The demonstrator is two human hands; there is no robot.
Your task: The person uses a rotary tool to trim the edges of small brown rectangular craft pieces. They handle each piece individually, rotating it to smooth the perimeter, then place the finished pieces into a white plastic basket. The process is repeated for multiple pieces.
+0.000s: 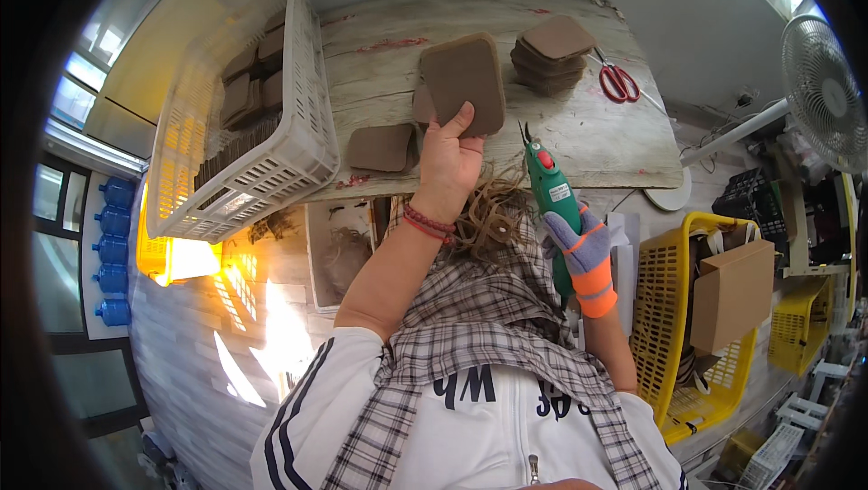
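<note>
My bare left hand [452, 157], a red bracelet at its wrist, grips a brown pad [464, 83] with rounded corners over the table, thumb on its face. My right hand [586, 259], in a grey and orange glove, is wrapped round a green handheld power cutter [553, 184] with a red button. The cutter's dark pointed tip is up, to the right of the pad and apart from it. Curly brown trimmings [495, 219] lie on my plaid apron below. More brown pads [382, 148] lie on the table left of my hand, and a taller pad stack [551, 51] stands at the back right.
Red-handled scissors [618, 83] lie at the right of the worn table [389, 20]. A white crate [312, 119] of brown pads stands at the left. Under the table edge is a box [316, 255] with trimmings. A yellow basket [655, 327] and white fan [823, 83] are on the right.
</note>
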